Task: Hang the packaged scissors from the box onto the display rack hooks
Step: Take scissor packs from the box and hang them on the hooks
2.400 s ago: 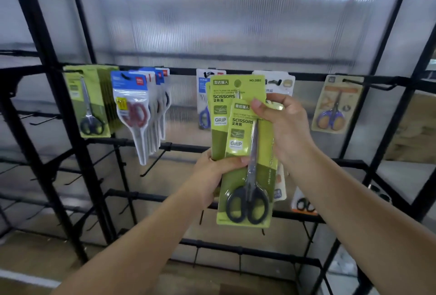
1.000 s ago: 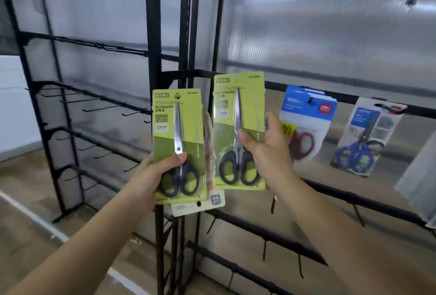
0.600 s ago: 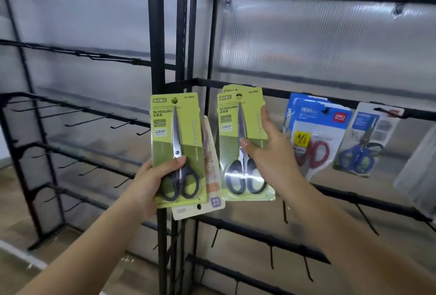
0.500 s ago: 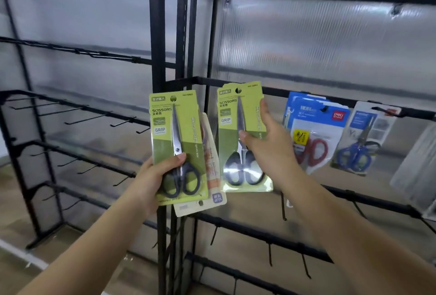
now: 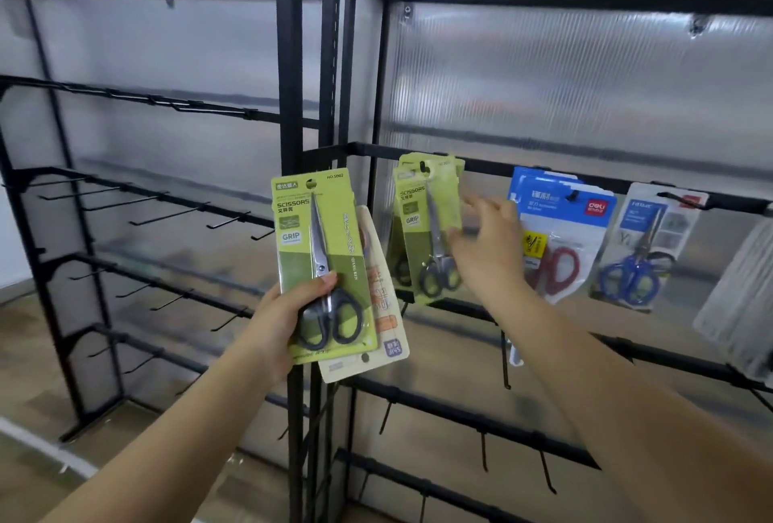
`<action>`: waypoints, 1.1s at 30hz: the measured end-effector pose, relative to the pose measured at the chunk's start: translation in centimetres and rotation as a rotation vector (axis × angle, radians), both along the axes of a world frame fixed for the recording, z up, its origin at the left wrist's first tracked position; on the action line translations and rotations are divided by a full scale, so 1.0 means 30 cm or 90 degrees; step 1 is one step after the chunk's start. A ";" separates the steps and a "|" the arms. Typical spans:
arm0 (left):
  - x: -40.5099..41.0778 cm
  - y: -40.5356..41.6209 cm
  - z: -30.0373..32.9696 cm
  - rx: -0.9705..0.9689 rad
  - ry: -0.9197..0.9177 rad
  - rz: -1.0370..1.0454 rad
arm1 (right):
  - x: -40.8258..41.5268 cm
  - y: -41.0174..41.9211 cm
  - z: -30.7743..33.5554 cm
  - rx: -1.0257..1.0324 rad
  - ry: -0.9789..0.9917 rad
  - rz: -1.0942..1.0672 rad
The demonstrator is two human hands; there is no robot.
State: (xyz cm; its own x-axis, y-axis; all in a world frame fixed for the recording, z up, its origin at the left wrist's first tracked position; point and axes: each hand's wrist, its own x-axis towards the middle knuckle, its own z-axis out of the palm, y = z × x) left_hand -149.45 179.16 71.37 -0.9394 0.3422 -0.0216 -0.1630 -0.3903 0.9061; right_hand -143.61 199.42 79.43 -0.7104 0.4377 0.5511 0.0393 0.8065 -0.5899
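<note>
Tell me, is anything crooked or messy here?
Not much. The green scissors packs on the hook hang a bit tilted and fanned, beside the right hand. The left hand grips a green pack with a beige pack sticking out behind it.

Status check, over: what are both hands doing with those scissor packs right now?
Left hand grips green scissors pack, beige pack behind. Right hand open beside hung green packs. Hook path unobstructed.

**Green cards, black rack**

The held pack (image 5: 324, 263) is lime and olive green, its scissors black-handled with silver blades. The hung pack (image 5: 428, 225) has the same greens. The pouch (image 5: 558, 229) is blue and clear, with red handles. The rack (image 5: 288, 62) is black; its panels (image 5: 564, 75) are ribbed, translucent grey.
</note>
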 end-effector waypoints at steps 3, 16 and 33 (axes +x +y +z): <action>0.008 0.021 0.011 0.007 0.019 -0.024 | 0.053 -0.062 -0.049 -0.123 0.017 0.196; 0.035 0.116 0.020 0.051 0.030 -0.087 | 0.064 -0.170 -0.142 -0.252 0.087 0.272; -0.032 0.025 -0.009 0.016 0.068 0.052 | 0.090 -0.101 -0.193 -0.310 0.157 0.224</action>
State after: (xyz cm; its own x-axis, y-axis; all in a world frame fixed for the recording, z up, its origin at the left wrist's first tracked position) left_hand -150.40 179.90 71.09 -0.9608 0.2634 0.0868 -0.0335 -0.4206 0.9066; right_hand -140.90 196.40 73.65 -0.7346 0.4424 0.5144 -0.3626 0.3848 -0.8488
